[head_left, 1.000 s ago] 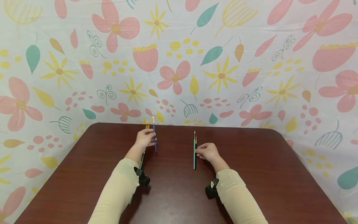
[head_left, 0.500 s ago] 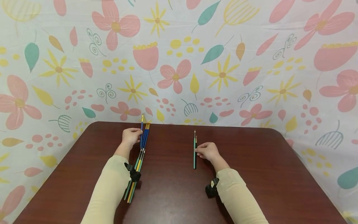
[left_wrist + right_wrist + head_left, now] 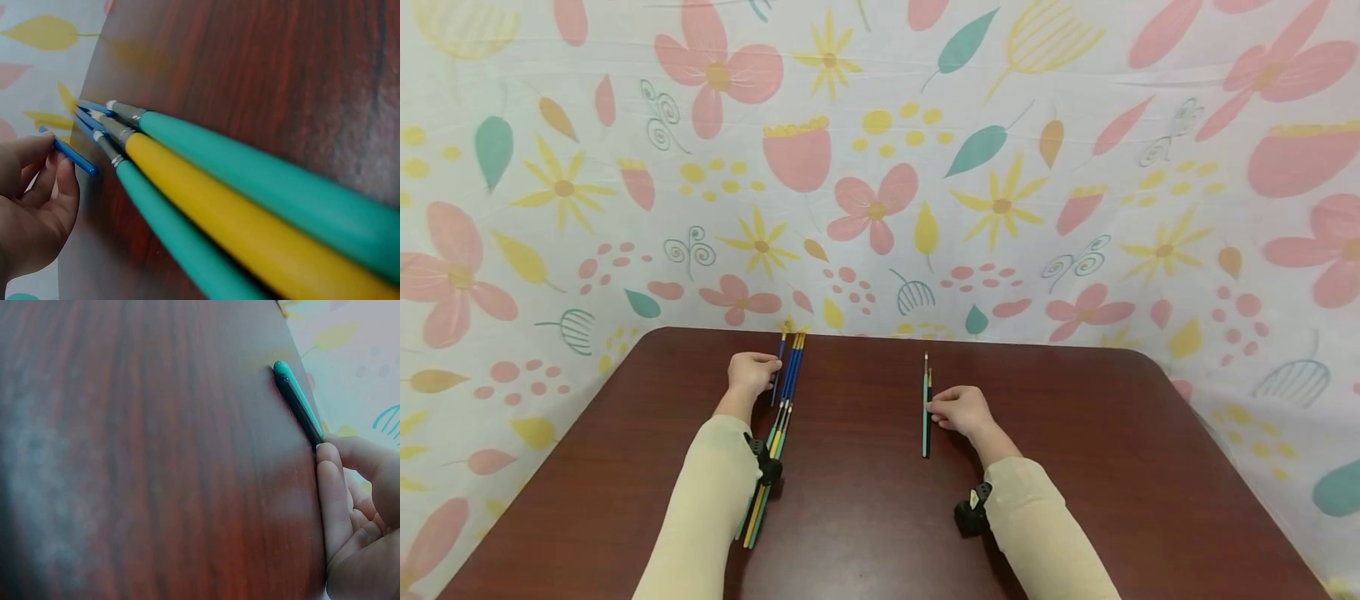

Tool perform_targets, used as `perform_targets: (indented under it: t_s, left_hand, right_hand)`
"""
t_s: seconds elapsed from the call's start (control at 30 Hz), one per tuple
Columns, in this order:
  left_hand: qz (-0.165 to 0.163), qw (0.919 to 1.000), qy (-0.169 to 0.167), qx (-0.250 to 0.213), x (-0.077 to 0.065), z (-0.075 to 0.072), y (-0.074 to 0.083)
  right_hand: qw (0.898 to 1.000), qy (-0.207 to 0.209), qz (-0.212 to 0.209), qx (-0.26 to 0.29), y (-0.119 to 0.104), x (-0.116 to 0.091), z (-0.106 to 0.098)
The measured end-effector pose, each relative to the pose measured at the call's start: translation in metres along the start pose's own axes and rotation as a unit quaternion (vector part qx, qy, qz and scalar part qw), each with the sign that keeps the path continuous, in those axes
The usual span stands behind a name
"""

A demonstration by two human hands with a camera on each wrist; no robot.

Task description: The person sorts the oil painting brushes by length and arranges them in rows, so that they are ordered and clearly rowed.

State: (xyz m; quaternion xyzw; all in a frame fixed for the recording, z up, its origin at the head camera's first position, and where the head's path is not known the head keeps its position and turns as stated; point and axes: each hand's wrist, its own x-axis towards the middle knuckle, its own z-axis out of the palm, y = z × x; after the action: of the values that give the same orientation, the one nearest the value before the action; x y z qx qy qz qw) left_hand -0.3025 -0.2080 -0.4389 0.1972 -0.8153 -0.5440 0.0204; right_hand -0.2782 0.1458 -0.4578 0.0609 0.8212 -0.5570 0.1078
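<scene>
My left hand [image 3: 751, 375] pinches a slim blue paintbrush [image 3: 75, 156] by its handle, just left of several blue paintbrushes [image 3: 792, 371] lying together. Nearer in the same row lie two green paintbrushes [image 3: 250, 165] and a yellow paintbrush [image 3: 206, 194], partly under my left forearm in the head view. Over on the right, my right hand [image 3: 961, 410] holds a green paintbrush [image 3: 925, 417] and a shorter-looking black paintbrush [image 3: 297, 409] side by side between thumb and fingers. Their bristle ends are hidden in the right wrist view.
A brown wood-grain table [image 3: 850, 500] lies beneath both hands. Behind its far edge hangs a white cloth [image 3: 880, 125] printed with flowers and leaves. Black wrist cameras [image 3: 973, 515] sit at both cuffs.
My left hand has carried the blue paintbrush leftward across the other blue ones, then lowered it on their left side. The right hand and its paintbrushes have stayed in place.
</scene>
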Motion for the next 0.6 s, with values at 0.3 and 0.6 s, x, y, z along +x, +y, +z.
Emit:
perform_targets:
  t_s: [0.3,0.6]
  left_hand:
    - [-0.010,0.9997,0.010,0.022,0.0026,0.0072,0.0005]
    - [-0.002,0.9980,0.036,0.051,0.0054,0.0097,-0.0047]
  right_hand:
    - [1.000,-0.003,0.002,0.004,-0.0004,-0.0027,-0.0021]
    - [1.000,0.002,0.003,0.003,-0.0002,-0.0006,0.0009]
